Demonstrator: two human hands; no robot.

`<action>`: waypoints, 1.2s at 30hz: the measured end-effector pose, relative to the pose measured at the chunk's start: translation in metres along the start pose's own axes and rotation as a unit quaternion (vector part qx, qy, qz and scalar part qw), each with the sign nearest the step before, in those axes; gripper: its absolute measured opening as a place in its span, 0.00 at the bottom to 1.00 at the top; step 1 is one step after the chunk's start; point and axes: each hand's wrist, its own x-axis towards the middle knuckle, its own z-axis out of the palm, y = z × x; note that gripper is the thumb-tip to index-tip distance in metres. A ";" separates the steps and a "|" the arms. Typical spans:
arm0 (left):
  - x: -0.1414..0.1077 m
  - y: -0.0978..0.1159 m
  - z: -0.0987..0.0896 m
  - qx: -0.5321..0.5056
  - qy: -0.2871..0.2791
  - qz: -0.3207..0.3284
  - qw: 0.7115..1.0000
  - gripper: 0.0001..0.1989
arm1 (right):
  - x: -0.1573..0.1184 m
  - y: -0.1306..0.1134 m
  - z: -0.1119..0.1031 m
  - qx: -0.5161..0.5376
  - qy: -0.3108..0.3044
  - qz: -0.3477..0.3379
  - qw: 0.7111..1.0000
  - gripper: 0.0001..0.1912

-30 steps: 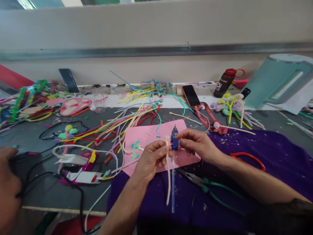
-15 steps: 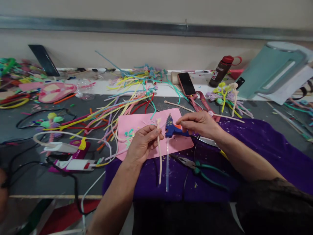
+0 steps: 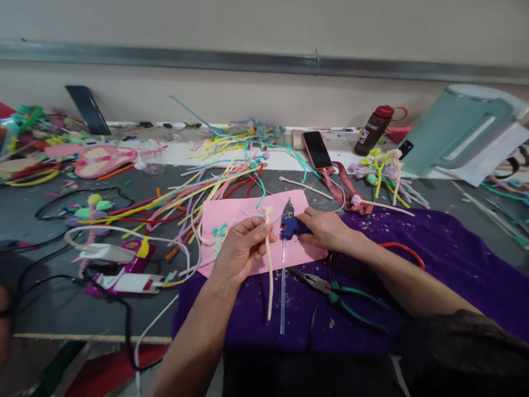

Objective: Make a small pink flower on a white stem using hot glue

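My left hand [image 3: 243,245] is closed in a pinch on a cream pipe cleaner [image 3: 270,289], which hangs down below the fingers with a small knobbed top above them. Just to the right, my right hand [image 3: 326,227] is wrapped round the handle of a blue glue gun [image 3: 290,225]. Its nozzle points away from me, and a clear glue stick [image 3: 283,292] sticks out toward me. Beneath both hands lies a pink sheet [image 3: 217,220] with small green scraps. Green-handled pliers [image 3: 334,291] rest on the purple cloth [image 3: 248,317].
Loose coloured pipe cleaners [image 3: 198,193] spread across the left and back. A magenta device [image 3: 138,256] with white plugs and cables sits at left. Behind are a phone [image 3: 317,150], a dark bottle [image 3: 374,131] and a teal jug [image 3: 454,129]. A red loop [image 3: 407,251] shows beyond my right forearm.
My right hand has come down onto the glue gun's handle. An orange piece and a metal blade near that hand no longer show there; a red loop now appears farther right. My left hand keeps its pinch.
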 end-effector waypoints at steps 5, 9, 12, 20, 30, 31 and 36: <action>0.000 0.005 -0.003 -0.035 0.028 0.034 0.998 0.09 | -0.001 0.017 -0.018 0.166 0.076 -0.008 0.983 0.17; -0.002 0.010 -0.007 -0.075 0.044 0.047 0.995 0.10 | -0.005 0.027 -0.031 0.452 0.143 0.038 0.880 0.15; -0.002 0.010 -0.007 -0.064 0.050 0.037 0.996 0.10 | -0.007 0.025 -0.034 0.642 0.119 0.031 0.756 0.16; -0.001 0.002 -0.005 -0.040 0.045 0.016 0.998 0.11 | -0.017 0.000 -0.037 0.734 0.066 -0.024 0.676 0.16; -0.006 0.004 -0.005 -0.086 0.049 0.016 0.995 0.11 | -0.039 -0.004 -0.044 0.603 0.035 -0.065 0.794 0.14; -0.006 0.003 -0.005 -0.087 0.047 0.018 0.995 0.10 | -0.039 -0.006 -0.043 0.608 0.034 -0.066 0.790 0.15; -0.006 0.001 -0.006 -0.087 0.047 0.022 0.995 0.10 | -0.040 -0.006 -0.042 0.596 0.070 -0.055 0.798 0.17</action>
